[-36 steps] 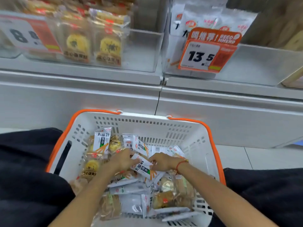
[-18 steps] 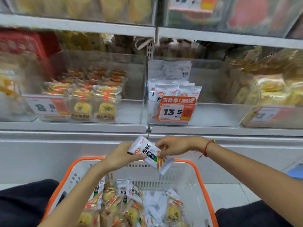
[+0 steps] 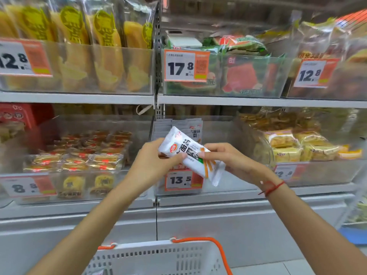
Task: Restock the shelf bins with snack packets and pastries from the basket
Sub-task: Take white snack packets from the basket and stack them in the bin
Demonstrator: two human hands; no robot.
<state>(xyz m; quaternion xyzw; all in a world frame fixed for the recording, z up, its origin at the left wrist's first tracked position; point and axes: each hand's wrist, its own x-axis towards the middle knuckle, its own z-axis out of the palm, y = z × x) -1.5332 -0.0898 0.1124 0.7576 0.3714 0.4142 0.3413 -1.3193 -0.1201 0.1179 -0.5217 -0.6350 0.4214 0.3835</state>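
Observation:
A white snack packet (image 3: 184, 150) with black lettering and orange sticks printed on it is held up between both hands. My left hand (image 3: 153, 162) grips its upper left end and my right hand (image 3: 224, 159) pinches its lower right part. The packet hangs in front of a clear shelf bin (image 3: 222, 135) marked 13.5, which holds several like white packets (image 3: 188, 125) at its back left. The white basket (image 3: 158, 257) with an orange rim shows at the bottom edge, below my forearms; its contents are out of view.
Left of that bin stands a clear bin of round pastries (image 3: 79, 155) tagged 8.8. To the right sits a bin of yellow cakes (image 3: 294, 145). The shelf above carries bins of yellow bread packs (image 3: 79, 50) and watermelon-print packs (image 3: 238, 74).
Both hands picked the white packet out of the basket and lifted it up to the 13.5 bin. The view rose from the basket to the shelves.

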